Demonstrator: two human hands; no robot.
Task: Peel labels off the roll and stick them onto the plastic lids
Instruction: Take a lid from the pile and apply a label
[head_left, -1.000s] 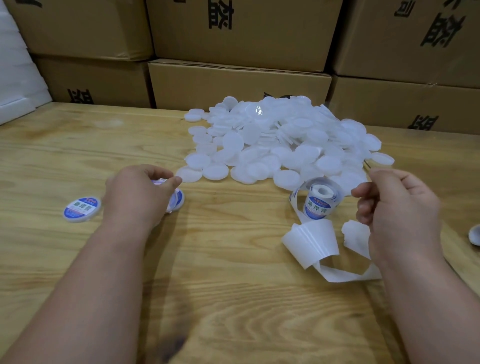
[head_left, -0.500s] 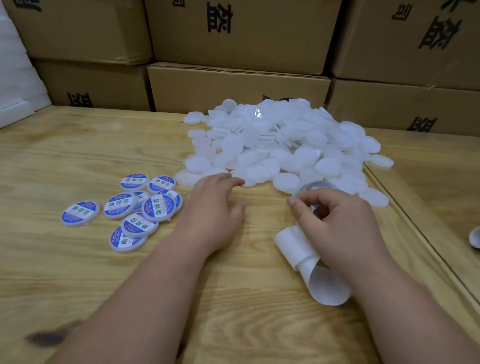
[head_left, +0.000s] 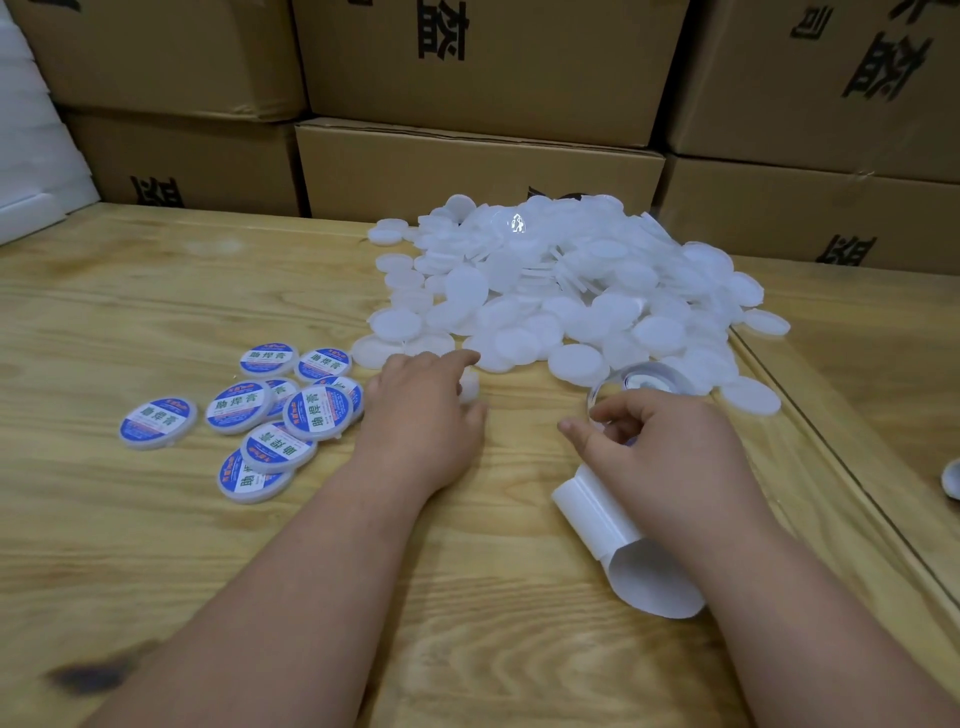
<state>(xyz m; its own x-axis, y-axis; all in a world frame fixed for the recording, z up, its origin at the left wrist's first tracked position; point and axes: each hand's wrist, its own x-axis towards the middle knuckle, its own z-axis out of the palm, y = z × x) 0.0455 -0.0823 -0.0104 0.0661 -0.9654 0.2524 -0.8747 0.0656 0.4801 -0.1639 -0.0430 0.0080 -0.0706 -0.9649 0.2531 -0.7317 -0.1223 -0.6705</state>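
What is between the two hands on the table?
Only bare wooden table, between left hand and right hand, in the head view.

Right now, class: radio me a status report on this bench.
Left hand gripping a blank lid. Right hand at label roll. Nothing blocking.

The left hand (head_left: 423, 410), earlier by the labelled lids (head_left: 275, 410), now grips a blank lid (head_left: 469, 385). The right hand (head_left: 670, 447) now covers the label roll (head_left: 649, 382).

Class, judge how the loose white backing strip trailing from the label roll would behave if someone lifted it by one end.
The backing strip probably flops: it looks thin. It likely stays curled, since it already coils on the table. It seems light.
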